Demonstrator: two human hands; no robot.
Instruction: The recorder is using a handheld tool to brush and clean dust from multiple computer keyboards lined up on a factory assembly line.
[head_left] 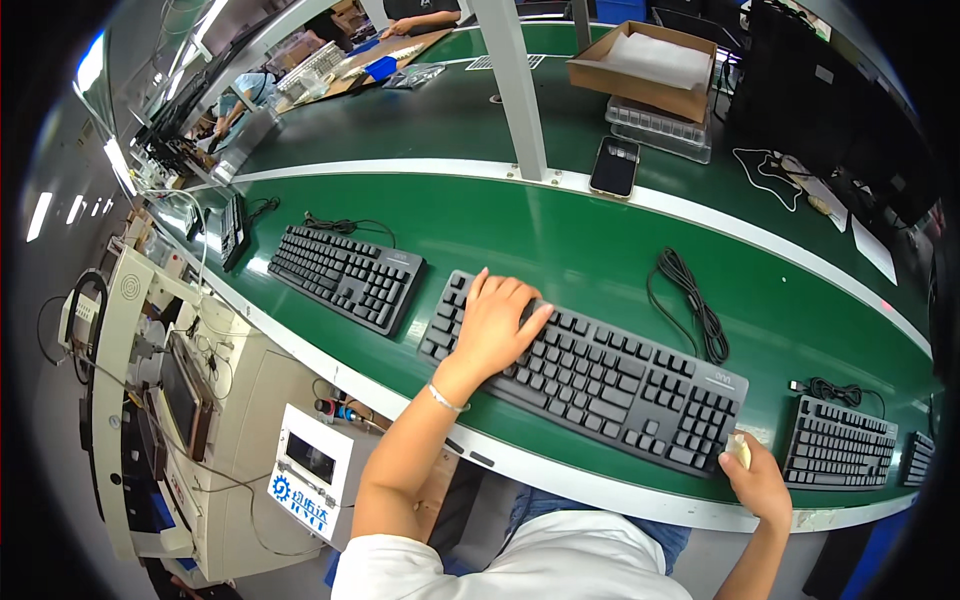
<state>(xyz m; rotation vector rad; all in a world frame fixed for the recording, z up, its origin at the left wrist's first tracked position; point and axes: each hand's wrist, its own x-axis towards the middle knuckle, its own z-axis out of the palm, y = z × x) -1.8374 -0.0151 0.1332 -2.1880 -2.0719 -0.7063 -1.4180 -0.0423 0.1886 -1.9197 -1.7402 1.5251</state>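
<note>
A dark grey full-size keyboard (600,388) lies at a slant on the green bench in front of me. My left hand (495,325) rests over its left part, fingers bent across the far edge and thumb apart on the keys. At the near right corner, my right hand (760,482) is closed around a small pale yellow piece (740,450), whose kind I cannot make out. That piece is against or very close to the keyboard's right edge. Beyond the keyboard lies its bundled black cable (690,300).
Another keyboard (345,275) lies to the left, and one more keyboard (842,445) to the right. A phone (614,166) rests on the white rail by a metal post (512,90). Behind are an open cardboard box (640,70) and a person (420,18). A white machine box (315,465) stands lower left.
</note>
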